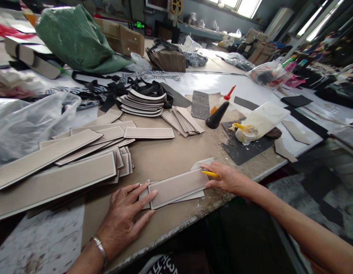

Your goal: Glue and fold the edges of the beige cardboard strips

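A beige rectangular panel (178, 187) with a pale border lies near the table's front edge, on top of other panels that stick out beneath it. My left hand (132, 207) rests spread flat, its fingertips on the panel's left end. At the right end is my right hand (222, 178), with a yellow stick (210, 174) held between thumb and fingers, touching the panel's corner. A thin pale sheet (197, 163) shows behind that end. Stacked long panels (65, 177) lie at the left, and a single short panel (149, 133) lies behind.
A white glue container (262, 121) lies on a dark board (239, 150) at the right. Beside it stand a black cone (218, 116) and a red-tipped bottle (222, 101). Curved pieces (142, 103), fanned strips (186, 121) and a green bag (76, 40) are farther back.
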`<state>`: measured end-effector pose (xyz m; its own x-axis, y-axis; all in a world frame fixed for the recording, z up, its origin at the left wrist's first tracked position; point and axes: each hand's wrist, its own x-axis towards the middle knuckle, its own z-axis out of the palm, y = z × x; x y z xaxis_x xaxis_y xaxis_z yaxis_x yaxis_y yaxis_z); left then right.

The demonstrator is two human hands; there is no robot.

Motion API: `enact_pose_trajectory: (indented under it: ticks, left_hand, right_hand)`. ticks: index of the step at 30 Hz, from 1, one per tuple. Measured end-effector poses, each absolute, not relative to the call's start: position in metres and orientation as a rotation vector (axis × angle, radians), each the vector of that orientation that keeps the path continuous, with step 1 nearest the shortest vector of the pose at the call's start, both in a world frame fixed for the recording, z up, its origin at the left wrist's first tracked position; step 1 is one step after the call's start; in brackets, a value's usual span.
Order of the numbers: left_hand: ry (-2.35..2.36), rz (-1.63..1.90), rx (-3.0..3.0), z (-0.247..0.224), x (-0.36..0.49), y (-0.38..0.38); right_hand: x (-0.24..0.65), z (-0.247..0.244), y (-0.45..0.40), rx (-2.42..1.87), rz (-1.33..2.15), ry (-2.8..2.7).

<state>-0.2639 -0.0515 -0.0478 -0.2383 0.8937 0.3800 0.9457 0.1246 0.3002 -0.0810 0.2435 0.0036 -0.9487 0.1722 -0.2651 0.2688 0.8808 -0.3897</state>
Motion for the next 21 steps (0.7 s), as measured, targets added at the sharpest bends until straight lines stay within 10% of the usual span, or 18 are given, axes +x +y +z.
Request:
enact_pose_trajectory:
  ticks: [13, 21]
  left_hand:
    - [-2.260, -0.705, -1.883, -0.049, -0.264, -0.051]
    - [-2.222, -0.689, -1.880, -0.049, -0.266, -0.051]
  right_hand:
    - [-0.084, 0.018, 0.237, 0.844, -0.908, 2.613]
    - [-0.088, 0.013, 0.233, 1.204, -1.788, 1.749]
